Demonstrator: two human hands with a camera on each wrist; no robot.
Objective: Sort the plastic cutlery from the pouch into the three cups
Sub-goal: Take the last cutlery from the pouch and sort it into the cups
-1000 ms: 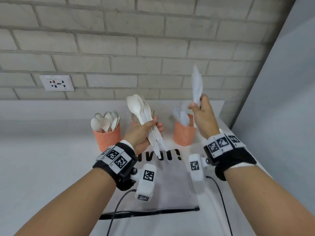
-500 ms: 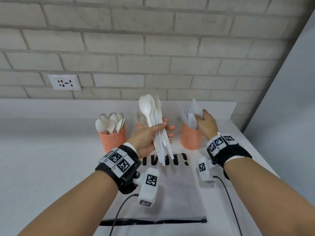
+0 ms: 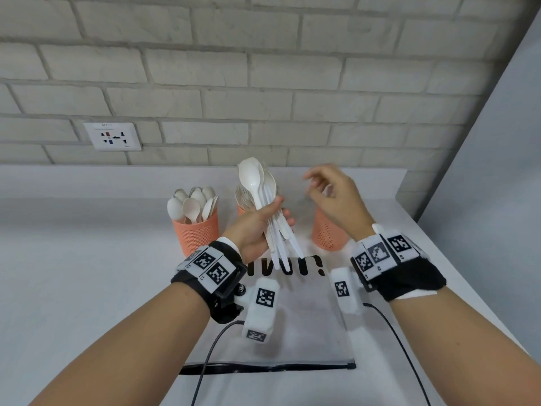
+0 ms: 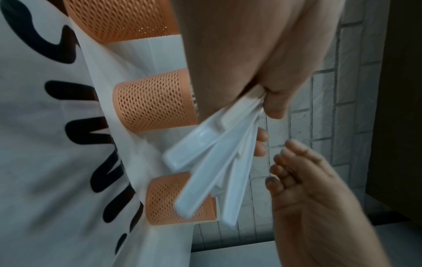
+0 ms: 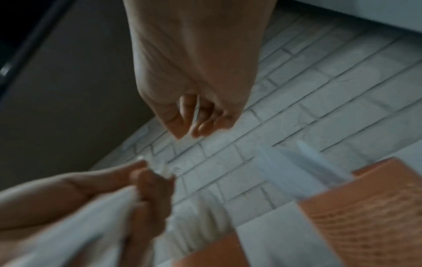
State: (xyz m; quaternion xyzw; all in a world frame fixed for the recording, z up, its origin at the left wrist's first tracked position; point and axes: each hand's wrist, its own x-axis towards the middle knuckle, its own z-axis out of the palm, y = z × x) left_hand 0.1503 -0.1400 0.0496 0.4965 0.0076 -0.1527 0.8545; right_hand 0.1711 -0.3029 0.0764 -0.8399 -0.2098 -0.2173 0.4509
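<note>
Cutlery bundle (image 3: 270, 218): light, stiff, slippery; likely best pinched mid-handle.
Left hand (image 3: 254, 227): fingers wrapped round the bundle.
Right hand (image 3: 333, 194): loosely curled, holding nothing, near the bundle.

A bundle of white plastic cutlery (image 3: 268, 212), spoon bowls uppermost and handles fanned downward, is held upright above a flat translucent zip pouch with black lettering (image 3: 295, 315). Three orange mesh cups are lined up behind the pouch: the left cup (image 3: 196, 233) is filled with white spoons, the middle cup (image 4: 157, 101) with forks, and the right cup (image 3: 328, 234) with knives.
</note>
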